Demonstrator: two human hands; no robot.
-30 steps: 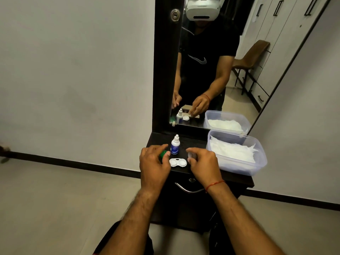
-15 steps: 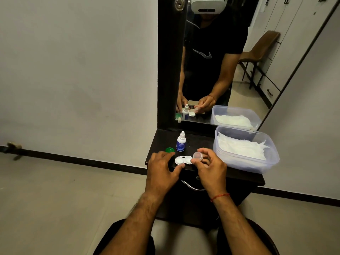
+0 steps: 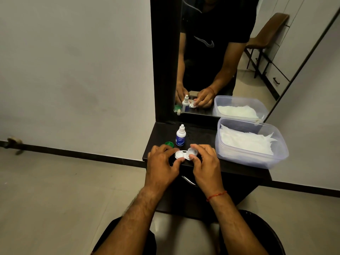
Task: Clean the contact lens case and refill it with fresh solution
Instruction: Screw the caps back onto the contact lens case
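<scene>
**Both hands now on the case, green cap parked**

Change: left hand (image 3: pixel 161 163) was on the green cap (image 3: pixel 169 143) a second ago; that cap now sits on the desk (image 3: pixel 200 137) just beyond the left knuckles, and thumb and forefinger pinch the left end of the case (image 3: pixel 181 155); right hand (image 3: pixel 207 164) has carried the clear cap (image 3: pixel 192 151) in from the side and pinches it, tilted, at the case's right well.

Meaning, my read: both wells uncapped, case steadied; cleaning not begun, no fluid visible; can't tell if the clear cap is going on or just held.

Case: between the two hands at the desk's near edge; flat, wells up; long axis left-right, hand to hand; lifted or resting, can't tell.

Bottle (image 3: pixel 180 137) upright, nozzle up, beyond the fingertips; tub (image 3: pixel 252 161) of white sheets right of the right hand.
</scene>
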